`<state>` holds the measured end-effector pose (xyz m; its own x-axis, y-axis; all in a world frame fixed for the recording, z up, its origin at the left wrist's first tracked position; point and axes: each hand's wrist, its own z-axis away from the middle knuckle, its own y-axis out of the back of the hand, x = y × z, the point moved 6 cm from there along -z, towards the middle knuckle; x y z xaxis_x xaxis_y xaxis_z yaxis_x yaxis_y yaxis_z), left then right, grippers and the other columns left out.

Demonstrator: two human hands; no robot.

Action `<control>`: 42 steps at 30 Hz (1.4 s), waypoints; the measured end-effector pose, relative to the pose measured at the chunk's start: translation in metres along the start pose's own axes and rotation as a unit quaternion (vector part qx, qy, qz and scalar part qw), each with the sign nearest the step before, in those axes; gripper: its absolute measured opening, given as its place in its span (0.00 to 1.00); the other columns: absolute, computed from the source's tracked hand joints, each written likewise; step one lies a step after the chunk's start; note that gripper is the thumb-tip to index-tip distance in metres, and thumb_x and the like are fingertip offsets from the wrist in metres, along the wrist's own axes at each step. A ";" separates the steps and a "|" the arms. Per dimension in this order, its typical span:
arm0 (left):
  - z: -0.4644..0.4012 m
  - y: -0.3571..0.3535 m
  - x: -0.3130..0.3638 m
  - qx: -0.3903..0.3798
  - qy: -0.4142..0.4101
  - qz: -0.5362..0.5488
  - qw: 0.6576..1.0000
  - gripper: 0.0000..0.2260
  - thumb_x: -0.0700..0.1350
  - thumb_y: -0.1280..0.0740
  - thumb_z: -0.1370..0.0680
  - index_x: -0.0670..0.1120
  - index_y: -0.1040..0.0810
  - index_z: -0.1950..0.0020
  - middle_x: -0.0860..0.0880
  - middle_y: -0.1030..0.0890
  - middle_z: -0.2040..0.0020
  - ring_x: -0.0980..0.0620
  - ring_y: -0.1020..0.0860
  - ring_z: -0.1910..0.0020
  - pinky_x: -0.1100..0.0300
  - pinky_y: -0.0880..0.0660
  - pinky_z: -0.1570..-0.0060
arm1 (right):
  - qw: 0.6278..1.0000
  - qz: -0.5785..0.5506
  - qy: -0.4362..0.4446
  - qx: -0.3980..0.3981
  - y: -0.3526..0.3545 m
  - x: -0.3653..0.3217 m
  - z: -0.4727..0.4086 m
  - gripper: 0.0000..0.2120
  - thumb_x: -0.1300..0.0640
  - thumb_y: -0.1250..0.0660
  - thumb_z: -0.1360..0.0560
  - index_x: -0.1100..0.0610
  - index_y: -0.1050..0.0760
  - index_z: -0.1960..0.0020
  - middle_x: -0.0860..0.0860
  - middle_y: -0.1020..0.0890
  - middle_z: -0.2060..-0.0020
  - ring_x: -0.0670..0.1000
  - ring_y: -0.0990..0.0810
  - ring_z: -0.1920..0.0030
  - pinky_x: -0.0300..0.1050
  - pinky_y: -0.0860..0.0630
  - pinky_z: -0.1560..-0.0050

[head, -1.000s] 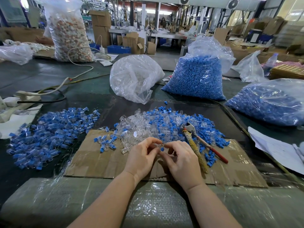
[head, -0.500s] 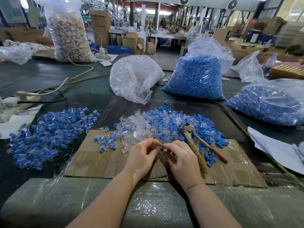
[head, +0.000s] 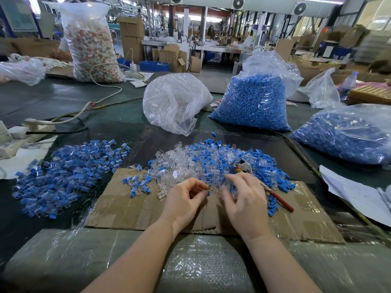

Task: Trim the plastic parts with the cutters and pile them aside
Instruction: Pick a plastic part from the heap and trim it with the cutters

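Blue part (head: 208,193) pinched at left fingers' (head: 201,192) tips.

Blue-and-clear plastic parts (head: 211,163) heaped beyond the hands on brown cardboard (head: 131,206); red-handled cutters (head: 281,200) lie right; dark green desk (head: 53,98).

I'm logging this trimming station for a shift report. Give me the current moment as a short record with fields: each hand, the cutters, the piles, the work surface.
left hand: fingers curled, pinching a small blue part at the fingertips
right hand: blurred, fingers spread over the near edge of the mixed pile; holds nothing that shows
cutters: lying on the mixed pile, red handle toward the right, not held
mixed pile: clear and blue pieces, centre
side pile: blue-and-clear pieces, left
work surface: cardboard sheet
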<state>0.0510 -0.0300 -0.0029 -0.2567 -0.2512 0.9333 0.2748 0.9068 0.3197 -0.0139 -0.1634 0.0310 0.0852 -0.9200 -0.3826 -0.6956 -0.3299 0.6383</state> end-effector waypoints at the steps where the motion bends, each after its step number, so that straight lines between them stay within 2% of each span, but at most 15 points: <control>1: 0.000 0.000 0.000 0.002 0.001 0.005 1.000 0.08 0.37 0.32 0.25 0.51 0.23 0.58 0.51 0.20 0.64 0.64 0.23 0.68 0.73 0.28 0.63 | 0.999 0.036 -0.036 0.005 0.004 0.005 -0.003 0.12 0.57 0.30 0.27 0.60 0.22 0.45 0.54 0.20 0.52 0.55 0.23 0.50 0.51 0.27 0.47; 3: 0.000 0.001 0.000 0.006 0.003 0.007 1.000 0.08 0.37 0.32 0.25 0.50 0.23 0.59 0.50 0.20 0.65 0.64 0.24 0.68 0.73 0.29 0.64 | 0.979 0.138 -0.138 -0.052 0.007 0.023 -0.009 0.17 0.48 0.39 0.22 0.57 0.26 0.39 0.55 0.22 0.47 0.56 0.25 0.46 0.51 0.30 0.45; 5: -0.001 0.001 -0.001 0.009 0.007 0.014 1.000 0.08 0.37 0.32 0.25 0.50 0.23 0.59 0.49 0.21 0.64 0.61 0.24 0.67 0.73 0.30 0.65 | 0.927 0.236 -0.241 -0.163 0.008 0.047 -0.011 0.24 0.39 0.46 0.23 0.55 0.32 0.36 0.56 0.25 0.41 0.57 0.29 0.41 0.53 0.34 0.42; 7: -0.002 0.001 -0.001 0.010 0.010 0.015 1.000 0.08 0.36 0.32 0.25 0.50 0.23 0.58 0.49 0.20 0.64 0.59 0.24 0.66 0.73 0.29 0.65 | 0.879 0.264 -0.292 -0.270 0.006 0.064 -0.010 0.27 0.35 0.45 0.25 0.54 0.34 0.36 0.56 0.28 0.37 0.58 0.32 0.37 0.55 0.37 0.39; 9: -0.002 0.001 0.000 0.009 0.011 0.013 1.000 0.08 0.36 0.32 0.25 0.49 0.23 0.58 0.49 0.21 0.63 0.63 0.25 0.68 0.73 0.29 0.66 | 0.863 0.252 -0.302 -0.318 0.003 0.072 -0.010 0.24 0.37 0.41 0.27 0.53 0.34 0.39 0.55 0.29 0.37 0.58 0.32 0.36 0.56 0.37 0.39; 12: -0.003 0.001 0.001 0.005 0.019 0.031 0.999 0.08 0.35 0.33 0.25 0.48 0.23 0.58 0.49 0.21 0.64 0.65 0.25 0.70 0.73 0.30 0.68 | 0.869 0.238 -0.297 -0.315 0.003 0.071 -0.015 0.21 0.42 0.38 0.28 0.54 0.33 0.42 0.55 0.29 0.39 0.58 0.32 0.38 0.55 0.35 0.41; 17: -0.008 0.004 0.002 0.002 0.057 0.099 0.993 0.04 0.33 0.35 0.24 0.40 0.23 0.54 0.45 0.22 0.65 0.58 0.24 0.71 0.68 0.27 0.69 | 0.900 0.234 -0.263 -0.257 0.014 0.058 -0.025 0.15 0.44 0.39 0.26 0.56 0.33 0.48 0.56 0.28 0.43 0.58 0.30 0.41 0.51 0.31 0.47; 20: -0.013 0.010 0.003 0.026 0.087 0.156 0.984 0.03 0.34 0.35 0.24 0.39 0.23 0.52 0.45 0.21 0.65 0.58 0.25 0.74 0.67 0.27 0.74 | 0.920 0.180 -0.221 -0.270 0.012 0.042 -0.028 0.13 0.45 0.43 0.24 0.56 0.34 0.53 0.53 0.28 0.52 0.55 0.28 0.49 0.47 0.33 0.54; 22: -0.016 0.012 0.004 0.043 0.101 0.181 0.977 0.03 0.35 0.34 0.24 0.40 0.23 0.52 0.46 0.20 0.65 0.57 0.25 0.74 0.66 0.28 0.75 | 0.923 0.103 -0.213 -0.303 0.007 0.030 -0.027 0.11 0.47 0.43 0.24 0.55 0.34 0.56 0.51 0.27 0.59 0.53 0.27 0.58 0.45 0.35 0.61; 25: -0.022 0.017 0.005 0.064 0.113 0.220 0.967 0.04 0.34 0.35 0.24 0.42 0.23 0.54 0.49 0.19 0.68 0.59 0.26 0.75 0.67 0.30 0.76 | 0.887 -0.100 -0.265 -0.366 -0.001 0.012 -0.019 0.09 0.52 0.39 0.25 0.57 0.30 0.60 0.52 0.26 0.67 0.52 0.29 0.67 0.44 0.37 0.65; 29: -0.027 0.023 0.000 0.088 0.132 0.235 0.959 0.04 0.34 0.34 0.24 0.42 0.22 0.56 0.48 0.20 0.68 0.57 0.25 0.73 0.67 0.29 0.76 | 0.826 -0.228 -0.308 -0.413 -0.003 -0.006 -0.008 0.06 0.57 0.39 0.27 0.56 0.31 0.62 0.56 0.28 0.65 0.53 0.29 0.66 0.47 0.34 0.63; 33: -0.027 0.026 -0.007 0.105 0.149 0.234 0.955 0.05 0.33 0.35 0.25 0.42 0.22 0.57 0.46 0.21 0.68 0.57 0.24 0.73 0.67 0.27 0.74 | 0.795 -0.264 -0.329 -0.435 -0.003 -0.011 -0.004 0.02 0.64 0.39 0.29 0.59 0.32 0.58 0.58 0.27 0.62 0.55 0.27 0.62 0.49 0.30 0.60; 36: -0.027 0.027 -0.010 0.109 0.154 0.219 0.957 0.04 0.33 0.34 0.25 0.41 0.22 0.57 0.46 0.21 0.68 0.58 0.25 0.74 0.68 0.28 0.75 | 0.792 -0.246 -0.318 -0.460 -0.004 -0.012 -0.003 0.05 0.67 0.41 0.31 0.60 0.34 0.57 0.59 0.29 0.61 0.56 0.28 0.60 0.51 0.31 0.58; 42: -0.028 0.026 -0.011 0.131 0.160 0.204 0.957 0.04 0.34 0.34 0.25 0.41 0.23 0.57 0.46 0.21 0.67 0.55 0.25 0.71 0.67 0.27 0.73 | 0.787 -0.249 -0.295 -0.482 -0.006 -0.018 -0.005 0.07 0.68 0.43 0.32 0.58 0.34 0.59 0.58 0.30 0.60 0.56 0.30 0.59 0.51 0.34 0.57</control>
<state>0.0866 -0.0135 -0.0003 0.1316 0.0896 0.9872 0.0398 0.9946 -0.0956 -0.0081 -0.1464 0.0373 -0.3671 -0.4621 -0.8073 0.2075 -0.8867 0.4132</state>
